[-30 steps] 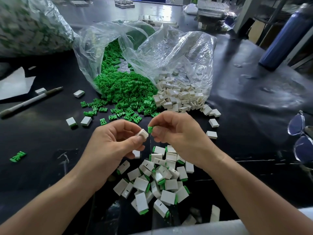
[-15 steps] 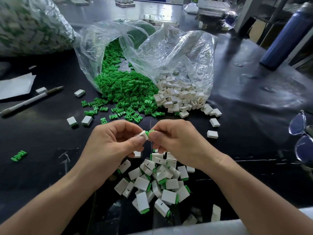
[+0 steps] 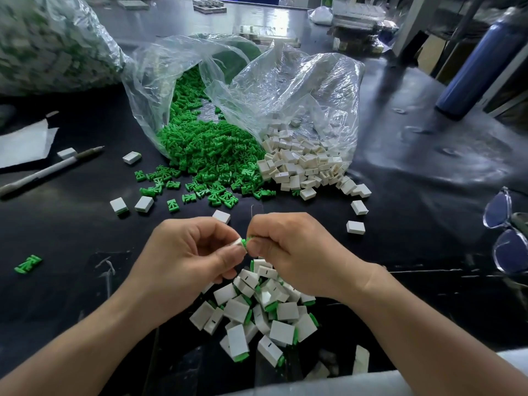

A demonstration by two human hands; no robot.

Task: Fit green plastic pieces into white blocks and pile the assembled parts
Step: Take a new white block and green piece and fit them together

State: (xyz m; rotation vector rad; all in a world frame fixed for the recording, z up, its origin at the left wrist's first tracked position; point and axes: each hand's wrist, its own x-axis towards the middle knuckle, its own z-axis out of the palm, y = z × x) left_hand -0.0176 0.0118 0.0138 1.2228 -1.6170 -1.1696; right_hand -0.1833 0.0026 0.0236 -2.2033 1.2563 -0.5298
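My left hand [image 3: 188,258] pinches a small white block [image 3: 237,242] between thumb and fingers. My right hand [image 3: 291,252] pinches a green plastic piece [image 3: 246,241] whose end meets the block's open side. Directly below my hands lies the pile of assembled parts [image 3: 257,312], white blocks with green ends showing. Farther back, a clear bag spills a heap of loose green pieces [image 3: 211,155], and a second clear bag spills empty white blocks [image 3: 303,164].
Stray white blocks [image 3: 355,227] and green pieces [image 3: 28,263] lie scattered on the black table [image 3: 414,195]. A pen [image 3: 48,170] and white paper [image 3: 23,144] lie at the left. A blue bottle [image 3: 480,64] stands back right, with glasses [image 3: 505,232] at the right edge.
The green piece and the white block, apart a second ago, have come together between my fingertips. Both hands have stayed above the assembled pile.
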